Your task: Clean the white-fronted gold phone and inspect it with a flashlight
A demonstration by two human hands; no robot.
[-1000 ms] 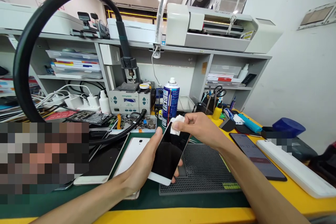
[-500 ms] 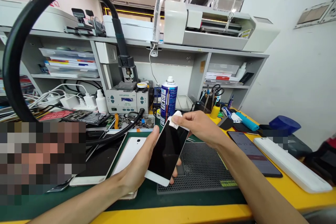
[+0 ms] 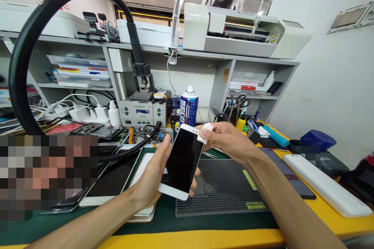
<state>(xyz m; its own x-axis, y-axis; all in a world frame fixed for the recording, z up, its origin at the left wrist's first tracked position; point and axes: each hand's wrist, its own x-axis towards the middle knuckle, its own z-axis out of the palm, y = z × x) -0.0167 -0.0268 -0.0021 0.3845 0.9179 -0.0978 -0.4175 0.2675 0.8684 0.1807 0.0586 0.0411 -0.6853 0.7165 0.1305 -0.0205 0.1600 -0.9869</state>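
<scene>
A white smartphone (image 3: 182, 163) with a dark screen rests tilted in my left hand (image 3: 153, 175), thumb along its left edge and fingertips showing at its right edge. At the phone's upper right corner, my right hand (image 3: 230, 140) pinches a small white wipe (image 3: 206, 132) between thumb and fingers. The wipe touches the corner of the phone. Beneath and left of my left hand lies another white phone (image 3: 146, 210), partly hidden. Further left is a larger white-framed phone (image 3: 112, 181) with a black screen.
A black perforated mat (image 3: 228, 190) lies under my hands on the green work surface. Behind stand a blue spray can (image 3: 188, 107) and a soldering station (image 3: 142, 113) with a thick black hose. A tray of small parts (image 3: 149, 136) is nearby. Right: a white case (image 3: 324, 183) and dark phone (image 3: 292, 175).
My right hand has moved the wipe rightward, from the top of the screen to the upper right corner, uncovering the phone's top edge. The phone has shifted slightly left and up.
</scene>
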